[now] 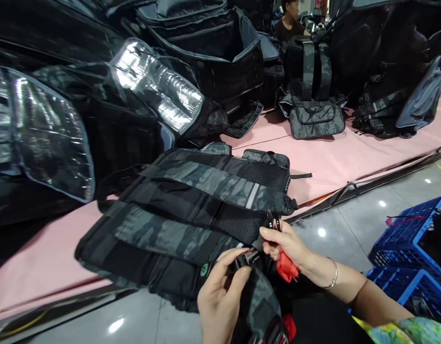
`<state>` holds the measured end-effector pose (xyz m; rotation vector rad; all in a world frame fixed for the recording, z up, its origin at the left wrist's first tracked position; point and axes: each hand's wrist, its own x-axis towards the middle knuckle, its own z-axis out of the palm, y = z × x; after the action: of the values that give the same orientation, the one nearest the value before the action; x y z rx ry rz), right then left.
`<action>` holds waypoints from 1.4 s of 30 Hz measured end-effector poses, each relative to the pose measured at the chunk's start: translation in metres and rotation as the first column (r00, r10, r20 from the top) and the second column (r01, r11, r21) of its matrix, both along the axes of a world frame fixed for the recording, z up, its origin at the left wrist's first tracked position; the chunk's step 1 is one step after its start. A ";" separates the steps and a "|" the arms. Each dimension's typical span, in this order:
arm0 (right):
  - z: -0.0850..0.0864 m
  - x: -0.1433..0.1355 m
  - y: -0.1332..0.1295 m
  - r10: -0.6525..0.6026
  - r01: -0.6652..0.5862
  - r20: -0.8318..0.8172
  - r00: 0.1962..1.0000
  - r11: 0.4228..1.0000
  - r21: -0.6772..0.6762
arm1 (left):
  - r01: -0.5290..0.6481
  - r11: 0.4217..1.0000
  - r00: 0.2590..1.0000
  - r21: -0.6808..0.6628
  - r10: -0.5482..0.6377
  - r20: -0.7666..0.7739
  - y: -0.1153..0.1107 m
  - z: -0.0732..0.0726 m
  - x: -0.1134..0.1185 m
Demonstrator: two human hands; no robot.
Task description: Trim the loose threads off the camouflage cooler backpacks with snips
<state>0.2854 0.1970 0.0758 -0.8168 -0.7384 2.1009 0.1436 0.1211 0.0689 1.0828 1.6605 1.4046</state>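
Note:
A black and grey camouflage backpack (192, 200) lies with its shoulder straps facing up. Near its lower right corner, my left hand (222, 291) pinches a black plastic buckle (246, 259) at the end of one shoulder strap. Close beside it, my right hand (287, 243) is closed on a black webbing strap (258, 242) that runs to the buckle. A slim dark tool with a red wrapping (287, 266) also sits in that hand; its exact kind is partly hidden by the fingers. A small green and black compass-like disc (204, 270) is on the near strap.
The backpack rests on a pink-covered table (378, 157). Silver-lined bags (159, 86) and an open black bag (206, 52) are piled behind. Another camouflage bag (317, 119) stands farther right. Blue crates (403, 248) sit on the floor at right. A person (290, 24) is in the background.

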 end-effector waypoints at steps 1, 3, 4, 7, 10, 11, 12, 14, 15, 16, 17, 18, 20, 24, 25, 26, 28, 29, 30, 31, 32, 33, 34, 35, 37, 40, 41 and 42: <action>0.000 -0.001 -0.001 -0.006 0.006 0.003 1.000 1.000 0.016 | -0.014 1.000 1.000 0.007 0.014 -0.027 -0.001 -0.001 0.002; 0.001 -0.004 -0.004 -0.015 0.015 0.007 1.000 0.999 0.042 | -0.028 0.999 0.995 0.028 0.031 -0.090 -0.002 -0.002 0.005; 0.001 -0.005 -0.005 -0.019 0.018 0.013 1.000 0.999 0.046 | -0.030 0.999 0.991 0.044 0.036 -0.132 -0.003 -0.002 0.006; 0.000 -0.007 -0.006 -0.042 0.039 0.049 0.998 0.998 0.059 | -0.005 0.991 0.942 0.135 0.050 -0.331 -0.002 -0.002 0.008; -0.003 -0.007 -0.006 -0.056 0.048 0.088 0.995 0.995 0.086 | 0.078 0.957 0.839 0.278 0.087 -0.538 -0.001 -0.004 0.008; -0.004 -0.008 -0.005 -0.062 0.053 0.097 0.993 0.994 0.094 | 0.101 0.942 0.808 0.319 0.109 -0.579 0.000 -0.005 0.009; -0.005 -0.008 -0.005 -0.071 0.061 0.099 0.993 0.993 0.104 | 0.118 0.929 0.785 0.351 0.129 -0.606 0.001 -0.006 0.010; -0.005 -0.008 -0.004 -0.086 0.072 0.086 0.993 0.986 0.152 | 0.144 0.916 0.750 0.374 0.145 -0.646 0.002 -0.007 0.011; -0.004 -0.008 -0.003 -0.082 0.066 0.078 0.994 0.981 0.184 | 0.160 0.915 0.736 0.371 0.139 -0.662 0.003 -0.007 0.011; -0.003 -0.008 -0.003 -0.070 0.053 0.072 0.995 0.976 0.214 | 0.174 0.913 0.726 0.368 0.134 -0.674 0.004 -0.007 0.011; -0.002 -0.008 -0.002 -0.053 0.034 0.073 0.996 0.971 0.237 | 0.185 0.912 0.719 0.366 0.129 -0.683 0.004 -0.007 0.011; -0.001 -0.008 -0.002 -0.039 0.018 0.080 0.996 0.968 0.250 | 0.192 0.910 0.713 0.368 0.128 -0.689 0.005 -0.007 0.011; 0.000 -0.007 0.001 -0.025 -0.001 0.103 0.994 0.968 0.250 | 0.202 0.913 0.707 0.355 0.114 -0.697 0.007 -0.006 0.009; -0.007 -0.002 0.010 -0.110 0.078 0.147 0.983 0.975 0.206 | 0.265 0.935 0.611 0.234 0.025 -0.791 0.014 0.000 0.000; -0.010 0.000 0.014 -0.158 0.126 0.156 0.975 0.973 0.196 | 0.255 0.948 0.553 0.191 0.019 -0.833 0.015 0.002 -0.003; -0.013 0.002 0.017 -0.204 0.172 0.165 0.965 0.967 0.187 | 0.230 0.961 0.487 0.151 0.021 -0.873 0.016 0.003 -0.006; -0.020 0.007 0.024 -0.242 0.210 0.183 0.953 0.962 0.177 | 0.159 0.984 0.360 0.083 0.020 -0.933 0.016 0.004 -0.012; -0.023 0.009 0.026 -0.232 0.198 0.197 0.953 0.964 0.178 | 0.137 0.989 0.309 0.060 0.015 -0.951 0.016 0.004 -0.013; -0.026 0.011 0.027 -0.218 0.177 0.220 0.951 0.966 0.190 | 0.122 0.992 0.269 0.041 0.007 -0.963 0.015 0.002 -0.014; -0.027 0.013 0.027 -0.205 0.150 0.260 0.943 0.964 0.218 | 0.114 0.993 0.238 0.024 -0.004 -0.971 0.014 0.001 -0.015; -0.028 0.015 0.027 -0.200 0.115 0.323 0.925 0.957 0.266 | 0.112 0.994 0.215 0.008 -0.016 -0.977 0.012 0.000 -0.014; -0.027 0.018 0.026 -0.204 0.064 0.405 0.891 0.941 0.333 | 0.115 0.993 0.195 -0.007 -0.030 -0.980 0.011 -0.001 -0.014; -0.025 0.021 0.025 -0.216 -0.007 0.495 0.842 0.912 0.410 | 0.122 0.992 0.178 -0.021 -0.043 -0.983 0.010 -0.002 -0.013; -0.023 0.024 0.024 -0.230 -0.097 0.578 0.783 0.873 0.478 | 0.132 0.991 0.164 -0.033 -0.055 -0.985 0.009 -0.002 -0.012; -0.015 0.030 0.022 -0.252 -0.275 0.692 0.676 0.785 0.555 | 0.151 0.987 0.142 -0.051 -0.072 -0.987 0.008 0.000 -0.009; -0.004 0.037 0.018 -0.272 -0.379 0.745 0.609 0.725 0.575 | 0.164 0.983 0.130 -0.082 -0.103 -0.986 0.009 0.007 -0.006; -0.002 0.037 0.016 -0.283 -0.380 0.748 0.601 0.722 0.578 | 0.166 0.982 0.127 -0.095 -0.117 -0.985 0.009 0.010 -0.005; 0.000 0.038 0.014 -0.300 -0.373 0.746 0.594 0.719 0.586 | 0.174 0.979 0.120 -0.106 -0.128 -0.984 0.010 0.012 -0.005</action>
<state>0.3230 0.2110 0.0760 -1.2932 -1.9267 1.1358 0.1390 0.1312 0.0813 2.5012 2.2223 0.3638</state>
